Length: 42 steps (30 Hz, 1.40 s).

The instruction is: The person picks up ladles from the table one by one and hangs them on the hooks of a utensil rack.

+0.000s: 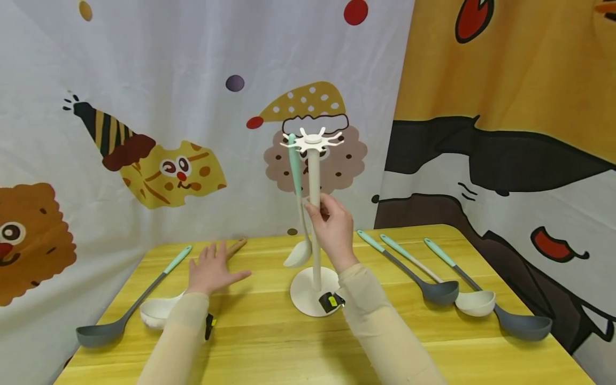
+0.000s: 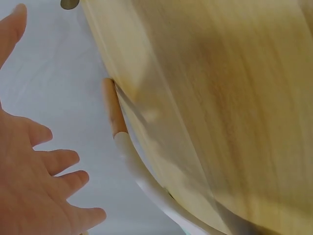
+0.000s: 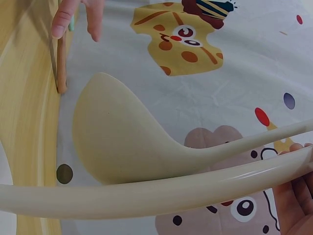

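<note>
My right hand (image 1: 334,230) grips the pole of a white utensil stand (image 1: 314,174) midway up, thumb and fingers around it. From one hook of the stand hangs a cream ladle (image 1: 299,254) by its mint handle, its bowl close beside the pole in the right wrist view. At the left, my left hand (image 1: 212,270) is spread with straight fingers over a white ladle (image 1: 158,312) with a wooden handle (image 2: 115,110). The left wrist view has that ladle lying on the table, apart from the fingers. The hand and sleeve partly hide it in the head view.
A grey ladle (image 1: 103,334) with a mint handle lies at the far left of the wooden table (image 1: 260,342). To the right lie a grey ladle (image 1: 440,293), a cream ladle (image 1: 475,303) and a larger grey ladle (image 1: 523,325). A printed curtain (image 1: 192,43) hangs behind.
</note>
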{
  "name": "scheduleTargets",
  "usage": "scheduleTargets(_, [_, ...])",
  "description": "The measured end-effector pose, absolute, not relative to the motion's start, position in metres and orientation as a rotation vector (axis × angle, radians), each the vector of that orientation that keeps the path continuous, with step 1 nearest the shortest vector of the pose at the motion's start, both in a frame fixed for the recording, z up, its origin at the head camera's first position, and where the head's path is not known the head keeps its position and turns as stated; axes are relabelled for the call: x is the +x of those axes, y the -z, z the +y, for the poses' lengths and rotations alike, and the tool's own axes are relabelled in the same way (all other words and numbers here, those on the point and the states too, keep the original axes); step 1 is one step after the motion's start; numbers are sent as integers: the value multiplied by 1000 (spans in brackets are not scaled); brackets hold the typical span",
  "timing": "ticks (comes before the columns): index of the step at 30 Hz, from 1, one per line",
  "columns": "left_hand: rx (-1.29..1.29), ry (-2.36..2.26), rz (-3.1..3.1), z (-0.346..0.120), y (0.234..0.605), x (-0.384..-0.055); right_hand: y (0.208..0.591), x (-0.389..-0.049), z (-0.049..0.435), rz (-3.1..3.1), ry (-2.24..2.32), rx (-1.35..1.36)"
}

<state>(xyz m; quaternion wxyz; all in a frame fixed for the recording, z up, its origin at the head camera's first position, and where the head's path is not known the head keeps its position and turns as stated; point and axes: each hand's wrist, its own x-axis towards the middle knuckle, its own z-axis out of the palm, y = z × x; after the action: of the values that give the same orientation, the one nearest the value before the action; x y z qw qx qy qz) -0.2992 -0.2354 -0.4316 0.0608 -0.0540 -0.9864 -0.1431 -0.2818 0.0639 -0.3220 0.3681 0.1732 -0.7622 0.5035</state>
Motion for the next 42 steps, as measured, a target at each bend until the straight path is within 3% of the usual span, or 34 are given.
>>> scheduleTargets(42, [129,419,-2997,-262,436,-305,322,-281,63,-1940,-1291,448])
